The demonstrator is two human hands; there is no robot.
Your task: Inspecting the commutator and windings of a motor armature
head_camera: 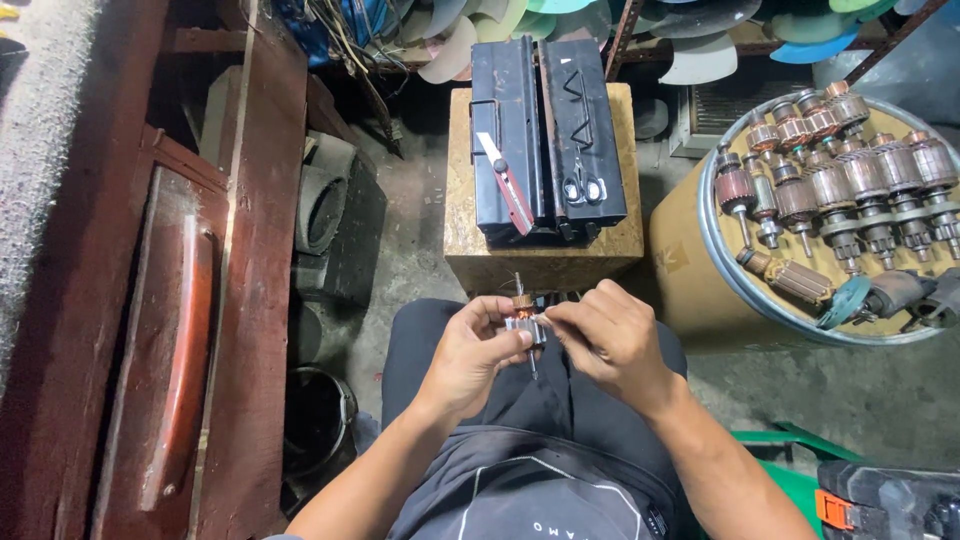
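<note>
Dark shirt and trousers of the seated person fill the bottom centre, at 6 o'clock, closest to the lens. At 9 o'clock stands a big reddish-brown wooden cabinet. At 3 o'clock a round drum carries a crowd of copper-wound motor armatures on its lid. At 12 o'clock a wooden block serves as the table, bearing two black metal boxes laid side by side; a red-handled utility knife lies on the left box and black-handled scissors on the right one. Just below the table, over the lap, both hands meet. The left hand is curled around a small motor armature, holding it upright by its body with the shaft pointing up and down. The right hand pinches narrowly at the armature's side, fingertips touching it near the windings.
</note>
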